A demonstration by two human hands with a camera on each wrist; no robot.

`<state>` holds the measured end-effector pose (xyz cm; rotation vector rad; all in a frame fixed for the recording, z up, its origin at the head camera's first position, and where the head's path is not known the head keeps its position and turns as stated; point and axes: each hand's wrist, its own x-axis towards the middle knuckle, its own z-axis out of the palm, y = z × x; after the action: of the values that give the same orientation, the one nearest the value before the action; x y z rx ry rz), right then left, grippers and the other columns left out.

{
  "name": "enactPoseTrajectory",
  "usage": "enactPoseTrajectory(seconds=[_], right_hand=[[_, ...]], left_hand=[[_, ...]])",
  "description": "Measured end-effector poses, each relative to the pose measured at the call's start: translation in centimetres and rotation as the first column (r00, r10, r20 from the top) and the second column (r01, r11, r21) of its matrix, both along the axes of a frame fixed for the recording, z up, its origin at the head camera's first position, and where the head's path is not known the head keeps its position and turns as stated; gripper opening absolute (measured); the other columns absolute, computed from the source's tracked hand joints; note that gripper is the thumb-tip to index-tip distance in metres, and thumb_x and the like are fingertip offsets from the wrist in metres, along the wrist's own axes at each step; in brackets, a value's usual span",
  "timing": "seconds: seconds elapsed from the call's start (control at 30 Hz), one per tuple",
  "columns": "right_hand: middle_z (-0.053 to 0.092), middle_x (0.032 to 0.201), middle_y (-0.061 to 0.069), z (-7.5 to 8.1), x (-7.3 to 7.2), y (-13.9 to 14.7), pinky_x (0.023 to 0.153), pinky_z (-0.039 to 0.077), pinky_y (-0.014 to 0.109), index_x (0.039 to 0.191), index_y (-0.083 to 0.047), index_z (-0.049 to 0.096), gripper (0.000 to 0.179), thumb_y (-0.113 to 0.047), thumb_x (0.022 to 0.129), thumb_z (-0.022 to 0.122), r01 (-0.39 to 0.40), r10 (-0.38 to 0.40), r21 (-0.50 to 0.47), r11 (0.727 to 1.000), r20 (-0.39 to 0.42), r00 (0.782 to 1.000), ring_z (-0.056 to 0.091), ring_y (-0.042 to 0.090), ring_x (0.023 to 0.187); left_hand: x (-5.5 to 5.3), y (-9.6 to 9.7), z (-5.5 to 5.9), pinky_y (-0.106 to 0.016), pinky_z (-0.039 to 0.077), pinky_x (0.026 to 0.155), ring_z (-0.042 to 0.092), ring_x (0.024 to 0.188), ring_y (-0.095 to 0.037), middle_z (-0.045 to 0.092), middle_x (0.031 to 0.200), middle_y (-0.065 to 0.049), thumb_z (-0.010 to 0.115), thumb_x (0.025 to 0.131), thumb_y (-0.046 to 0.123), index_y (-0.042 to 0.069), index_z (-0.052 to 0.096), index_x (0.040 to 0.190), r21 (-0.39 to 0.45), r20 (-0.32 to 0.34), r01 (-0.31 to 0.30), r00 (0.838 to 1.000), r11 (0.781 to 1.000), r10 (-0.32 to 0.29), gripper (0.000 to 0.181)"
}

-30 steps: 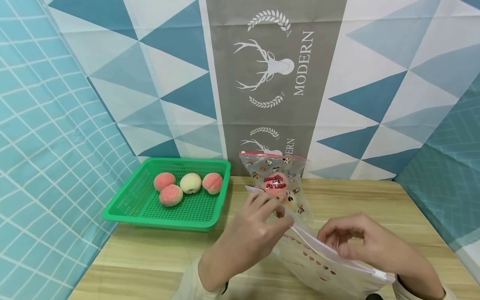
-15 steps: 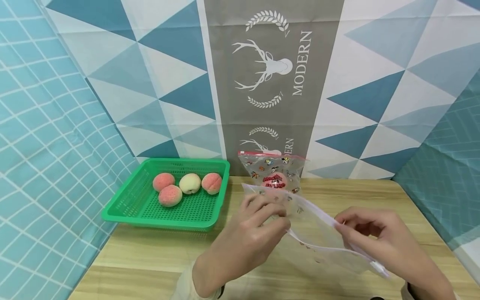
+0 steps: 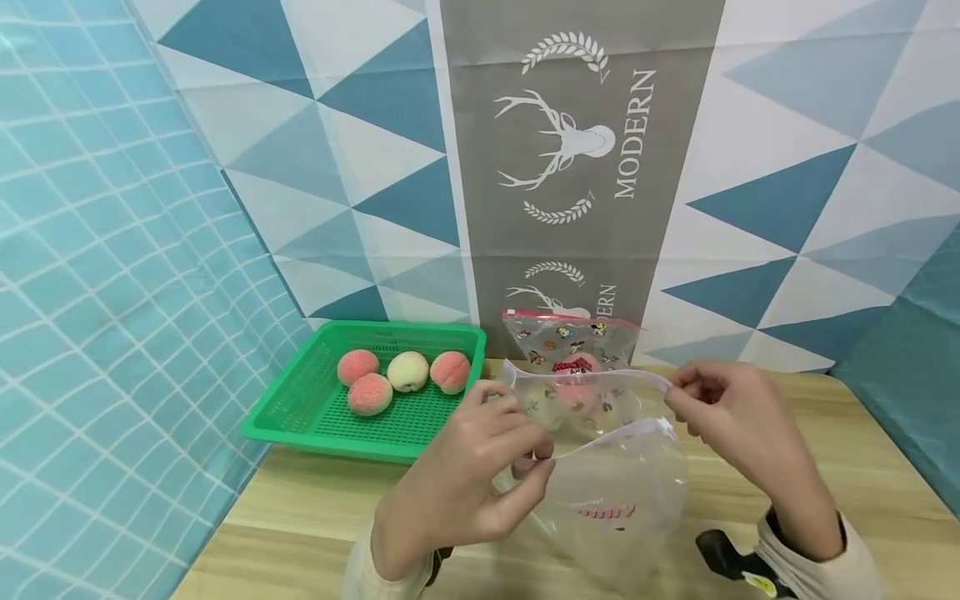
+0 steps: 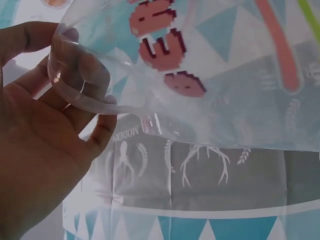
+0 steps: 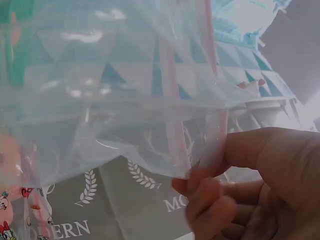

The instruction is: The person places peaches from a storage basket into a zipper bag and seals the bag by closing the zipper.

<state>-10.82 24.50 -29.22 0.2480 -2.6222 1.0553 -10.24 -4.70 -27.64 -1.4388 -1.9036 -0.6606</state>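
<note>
A clear zip bag with lilac zip edges and pink lettering is spread at its mouth between the two hands. My left hand pinches the near edge of the mouth; in the left wrist view its fingers show through the clear plastic. On the other side, my right hand pinches the far edge near the zip's right end, thumb against fingers in the right wrist view. Nothing shows inside this bag. Behind it stands a second zip bag with a red zip and cartoon prints, holding a pink peach.
A green basket sits at the back left of the wooden table. Pink peaches and a pale one lie in it. A patterned cloth hangs behind the table.
My right hand has moved up and away from me, pulling the bag's far edge. The mouth has spread wide. My left hand keeps its hold, and the head view has shifted slightly.
</note>
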Motion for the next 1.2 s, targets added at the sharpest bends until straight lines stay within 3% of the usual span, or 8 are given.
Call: enactPoseTrajectory(seconds=[0.2, 0.4, 0.53, 0.67, 0.77, 0.9, 1.03, 1.2], right_hand=[[0.065, 0.077, -0.004, -0.5, -1.9, -0.4, 0.055, 0.047, 0.028, 0.125, -0.019, 0.057, 0.031, -0.004, 0.097, 0.056, -0.261, 0.260, 0.014, 0.965, 0.020, 0.965, 0.059, 0.011, 0.064], [0.062, 0.085, -0.005, -0.6, -2.2, 0.8, 0.056, 0.048, 0.026, 0.115, -0.015, 0.068, 0.032, 0.005, 0.099, 0.050, -0.541, 0.538, -0.050, 0.840, -0.065, 0.841, 0.055, 0.011, 0.064], [0.060, 0.081, -0.003, -0.5, -0.9, 2.6, 0.049, 0.043, 0.024, 0.111, -0.008, 0.069, 0.038, 0.019, 0.091, 0.051, -0.598, 0.582, -0.089, 0.796, -0.158, 0.798, 0.053, 0.008, 0.061], [0.058, 0.075, -0.002, 0.0, 0.9, 3.7, 0.046, 0.038, 0.022, 0.101, -0.001, 0.070, 0.039, 0.029, 0.081, 0.055, -0.603, 0.540, -0.136, 0.786, -0.323, 0.777, 0.052, 0.004, 0.062], [0.057, 0.071, -0.005, 0.4, 1.8, 3.2, 0.045, 0.036, 0.020, 0.092, -0.006, 0.071, 0.037, 0.026, 0.078, 0.061, -0.534, 0.460, -0.091, 0.841, -0.398, 0.794, 0.050, 0.001, 0.061], [0.060, 0.070, -0.014, 0.5, 1.8, 0.9, 0.050, 0.040, 0.016, 0.088, -0.024, 0.072, 0.036, 0.012, 0.082, 0.071, -0.379, 0.373, 0.052, 0.924, -0.341, 0.863, 0.051, -0.001, 0.059], [0.055, 0.071, -0.020, 0.2, 1.4, -1.3, 0.051, 0.042, 0.018, 0.104, -0.026, 0.071, 0.031, -0.001, 0.087, 0.070, -0.300, 0.334, 0.223, 0.928, -0.136, 0.933, 0.048, -0.003, 0.058], [0.056, 0.079, -0.016, -0.6, 0.6, -3.0, 0.052, 0.041, 0.022, 0.128, -0.021, 0.063, 0.043, -0.007, 0.088, 0.063, -0.273, 0.262, 0.336, 0.901, 0.079, 0.962, 0.046, -0.002, 0.062]], left_hand=[[-1.1, -0.5, -0.2, -0.038, 0.042, 0.092, 0.044, 0.070, -0.006, 0.051, 0.068, 0.011, 0.062, 0.084, 0.008, 0.017, 0.061, 0.075, -0.024, 0.050, -0.108, 0.993, 0.994, 0.109, 0.013], [-1.8, -1.0, -0.1, -0.047, 0.037, 0.105, 0.050, 0.080, -0.012, 0.061, 0.077, 0.009, 0.062, 0.086, 0.008, 0.016, 0.065, 0.083, -0.086, 0.093, -0.206, 0.972, 0.975, 0.214, 0.008], [-2.0, -0.7, -0.3, -0.044, 0.037, 0.105, 0.055, 0.097, -0.018, 0.065, 0.091, 0.005, 0.064, 0.086, 0.008, 0.015, 0.068, 0.090, -0.115, 0.086, -0.193, 0.975, 0.974, 0.203, 0.009], [-2.1, -0.1, -0.9, -0.038, 0.041, 0.101, 0.056, 0.109, -0.021, 0.065, 0.105, 0.000, 0.070, 0.088, 0.008, 0.015, 0.068, 0.091, -0.126, 0.087, -0.177, 0.978, 0.976, 0.188, 0.008], [-2.2, 0.3, -1.4, -0.030, 0.046, 0.092, 0.057, 0.104, -0.018, 0.063, 0.108, -0.001, 0.071, 0.089, 0.007, 0.014, 0.066, 0.091, -0.162, 0.112, -0.165, 0.976, 0.973, 0.185, 0.009], [-2.6, 0.6, -2.1, -0.018, 0.044, 0.070, 0.054, 0.085, -0.010, 0.059, 0.097, 0.003, 0.069, 0.091, 0.005, 0.013, 0.064, 0.090, -0.284, 0.178, -0.168, 0.958, 0.944, 0.224, 0.010], [-3.0, 0.8, -2.7, -0.013, 0.037, 0.060, 0.048, 0.073, -0.006, 0.056, 0.087, 0.006, 0.068, 0.091, 0.003, 0.015, 0.064, 0.086, -0.421, 0.262, -0.157, 0.922, 0.893, 0.286, 0.013], [-3.5, 0.9, -3.2, -0.014, 0.037, 0.056, 0.047, 0.064, -0.005, 0.056, 0.074, 0.010, 0.069, 0.085, 0.001, 0.016, 0.063, 0.074, -0.513, 0.334, -0.138, 0.877, 0.847, 0.345, 0.020]])
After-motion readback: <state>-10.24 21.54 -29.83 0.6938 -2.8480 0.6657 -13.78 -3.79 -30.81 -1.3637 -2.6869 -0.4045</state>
